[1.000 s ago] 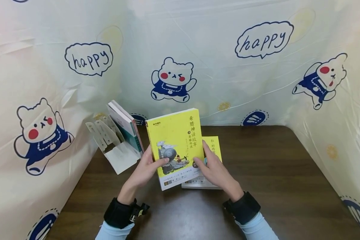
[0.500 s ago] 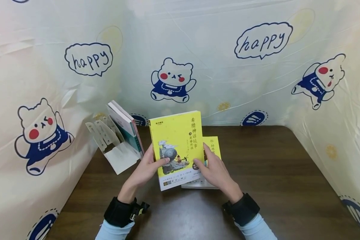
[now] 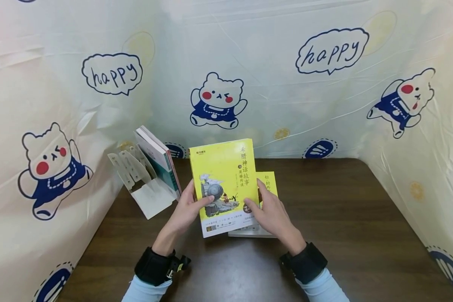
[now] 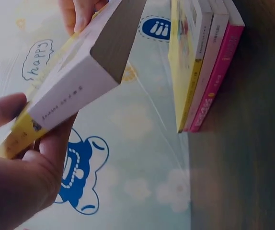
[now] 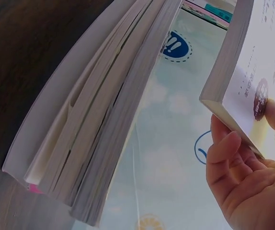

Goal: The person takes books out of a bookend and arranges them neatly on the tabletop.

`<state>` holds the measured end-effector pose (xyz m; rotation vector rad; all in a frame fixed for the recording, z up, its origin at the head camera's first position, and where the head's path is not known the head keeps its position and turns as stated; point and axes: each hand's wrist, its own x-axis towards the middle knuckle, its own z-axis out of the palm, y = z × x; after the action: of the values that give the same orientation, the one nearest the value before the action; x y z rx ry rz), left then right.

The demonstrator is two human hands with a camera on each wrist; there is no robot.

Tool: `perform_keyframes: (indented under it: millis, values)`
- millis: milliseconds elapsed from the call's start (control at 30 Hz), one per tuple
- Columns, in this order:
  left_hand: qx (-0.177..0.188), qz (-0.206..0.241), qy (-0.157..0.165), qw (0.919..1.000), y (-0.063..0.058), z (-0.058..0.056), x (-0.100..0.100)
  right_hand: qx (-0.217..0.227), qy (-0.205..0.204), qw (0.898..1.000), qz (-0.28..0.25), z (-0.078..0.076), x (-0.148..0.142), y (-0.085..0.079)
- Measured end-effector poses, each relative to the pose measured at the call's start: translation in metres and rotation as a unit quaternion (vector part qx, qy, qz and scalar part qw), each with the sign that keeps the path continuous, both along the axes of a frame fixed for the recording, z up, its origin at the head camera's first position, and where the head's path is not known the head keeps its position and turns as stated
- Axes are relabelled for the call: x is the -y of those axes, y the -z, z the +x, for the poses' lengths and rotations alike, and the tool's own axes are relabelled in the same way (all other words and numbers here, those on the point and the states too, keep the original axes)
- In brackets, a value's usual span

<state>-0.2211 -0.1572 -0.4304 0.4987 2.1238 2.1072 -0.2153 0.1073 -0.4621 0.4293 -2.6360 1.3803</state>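
Yellow book (image 3: 224,184) raised over the bench (image 3: 324,201), nearer its left edge than right, grasped by left hand (image 3: 185,211) and right hand (image 3: 271,213), thumbs across the cover, fingers behind, stacked books (image 3: 269,179) partly hidden.

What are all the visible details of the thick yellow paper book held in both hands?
The thick yellow paper book is closed, with pale pages. Its front has dark vertical Chinese lettering at upper right, a greyish illustration at lower left and a white band below. It is held up, slightly turned, front towards the head camera, partly hiding a pile of yellow, white and pink books. The bare left hand grips the spine side, the bare right hand the opposite edge, thumbs on the front.
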Motion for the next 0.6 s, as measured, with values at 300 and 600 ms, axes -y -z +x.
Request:
perform_keyframes:
  millis: [300, 600]
  values:
    - [-0.053, 0.018, -0.095, 0.9939, -0.004, 0.01, -0.018, -0.016, 0.013, 1.0, 0.003, 0.002, 0.001, -0.003]
    - [-0.07, 0.003, -0.112, 0.9912, -0.002, 0.017, -0.024, -0.037, 0.012, 0.999, -0.001, 0.005, 0.001, -0.002]
